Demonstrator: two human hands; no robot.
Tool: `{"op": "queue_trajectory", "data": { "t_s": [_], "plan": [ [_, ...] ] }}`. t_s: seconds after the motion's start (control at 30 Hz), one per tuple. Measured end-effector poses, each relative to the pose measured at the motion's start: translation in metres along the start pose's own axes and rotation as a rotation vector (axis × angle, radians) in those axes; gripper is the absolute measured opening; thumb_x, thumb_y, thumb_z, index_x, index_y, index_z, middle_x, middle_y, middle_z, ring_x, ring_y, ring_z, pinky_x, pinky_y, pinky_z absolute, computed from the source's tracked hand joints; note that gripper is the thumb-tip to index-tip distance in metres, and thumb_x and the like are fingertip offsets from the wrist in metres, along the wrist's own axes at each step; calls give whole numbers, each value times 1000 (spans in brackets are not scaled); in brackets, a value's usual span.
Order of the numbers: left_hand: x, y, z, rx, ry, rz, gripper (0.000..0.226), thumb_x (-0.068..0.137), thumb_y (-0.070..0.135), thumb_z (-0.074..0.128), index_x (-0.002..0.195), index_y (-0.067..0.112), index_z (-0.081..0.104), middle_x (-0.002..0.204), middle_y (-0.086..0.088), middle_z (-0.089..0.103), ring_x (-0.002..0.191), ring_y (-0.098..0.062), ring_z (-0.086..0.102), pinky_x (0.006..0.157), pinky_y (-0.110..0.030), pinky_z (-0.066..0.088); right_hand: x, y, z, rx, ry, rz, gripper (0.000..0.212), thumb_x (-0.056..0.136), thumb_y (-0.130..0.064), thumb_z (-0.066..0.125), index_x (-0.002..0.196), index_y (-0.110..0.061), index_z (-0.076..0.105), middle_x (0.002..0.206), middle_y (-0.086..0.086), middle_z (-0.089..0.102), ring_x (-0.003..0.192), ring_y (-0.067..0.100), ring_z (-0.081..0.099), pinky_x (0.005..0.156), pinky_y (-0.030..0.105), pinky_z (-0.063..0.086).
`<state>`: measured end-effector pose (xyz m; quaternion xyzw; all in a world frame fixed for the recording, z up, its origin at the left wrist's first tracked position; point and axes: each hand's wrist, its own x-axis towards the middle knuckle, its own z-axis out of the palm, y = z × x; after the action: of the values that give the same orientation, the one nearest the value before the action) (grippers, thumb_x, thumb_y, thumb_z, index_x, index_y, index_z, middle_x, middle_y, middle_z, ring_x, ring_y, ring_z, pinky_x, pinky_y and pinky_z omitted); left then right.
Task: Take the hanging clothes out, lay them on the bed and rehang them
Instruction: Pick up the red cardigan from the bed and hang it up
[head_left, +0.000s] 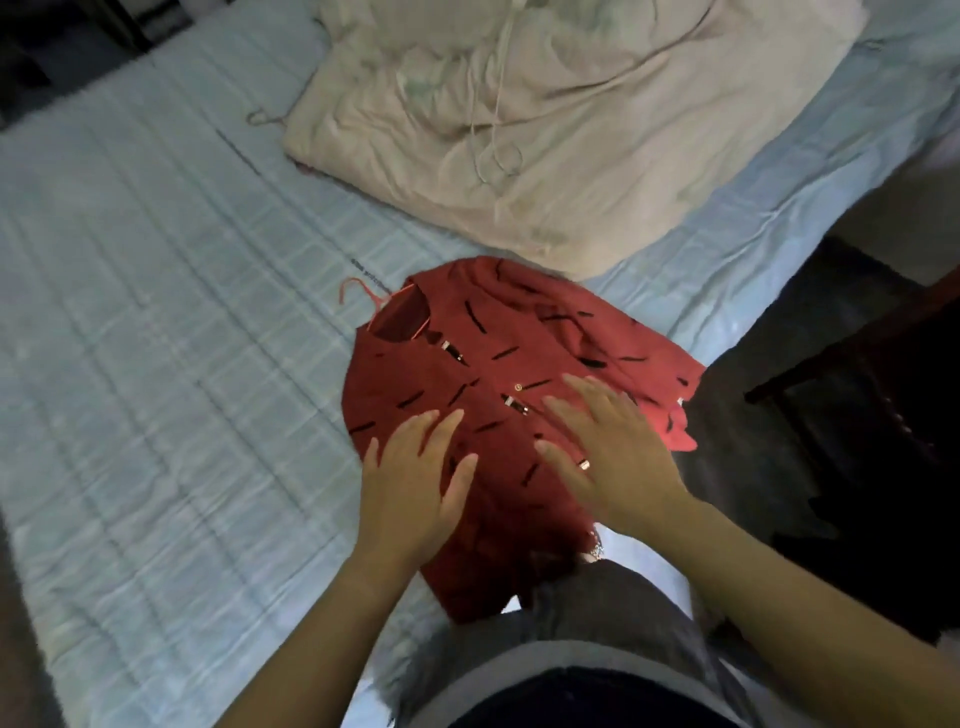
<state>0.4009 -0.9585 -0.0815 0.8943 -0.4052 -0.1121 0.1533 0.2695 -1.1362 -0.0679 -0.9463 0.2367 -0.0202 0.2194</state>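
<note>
a red top with short black dashes and small gold-trimmed fastenings lies flat, front up, on the near right part of the light blue bed. its neck points far-left, where a pink hanger shows its hook; the top's right side reaches the bed's right edge.

No legible text; small dark print line on bed, too blurred to read.
</note>
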Motion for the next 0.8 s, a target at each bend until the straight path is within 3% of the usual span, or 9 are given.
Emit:
{"op": "queue_trajectory", "data": {
  "t_s": [0.3, 0.53, 0.63, 0.8],
  "plan": [
    [77, -12, -13, -15, 72, -247, 54, 92, 53, 27, 138, 30, 42, 134, 0, 51, 123, -19, 48, 100, -54, 37, 129, 12, 0, 29, -136, -190, 59, 88, -56, 33, 127, -18, 57, 140, 8, 47, 129, 30, 43, 104, 51, 35],
    [132, -54, -5, 20, 53, -351, 55, 91, 54, 26, 136, 28, 44, 131, 1, 54, 119, -20, 51, 98, -46, 40, 215, 6, 10, 40, -219, -231, 65, 87, -57, 29, 130, -15, 54, 141, 11, 45, 132, 28, 40, 107, 51, 32],
    [153, -66, -3, 34, 50, -410, 54, 92, 53, 27, 135, 26, 46, 129, 0, 55, 118, -21, 52, 97, -49, 40, 254, 16, 15, 25, -224, -301, 62, 87, -54, 31, 127, -14, 56, 137, 12, 50, 128, 30, 45, 104, 51, 35],
    [180, -86, 14, 71, -15, -587, 58, 90, 54, 25, 133, 25, 49, 126, -2, 57, 114, -24, 56, 96, -52, 40, 318, 37, 43, -4, -446, -351, 73, 83, -60, 22, 131, -15, 53, 139, 10, 48, 130, 27, 42, 105, 47, 36]
  ]
}}
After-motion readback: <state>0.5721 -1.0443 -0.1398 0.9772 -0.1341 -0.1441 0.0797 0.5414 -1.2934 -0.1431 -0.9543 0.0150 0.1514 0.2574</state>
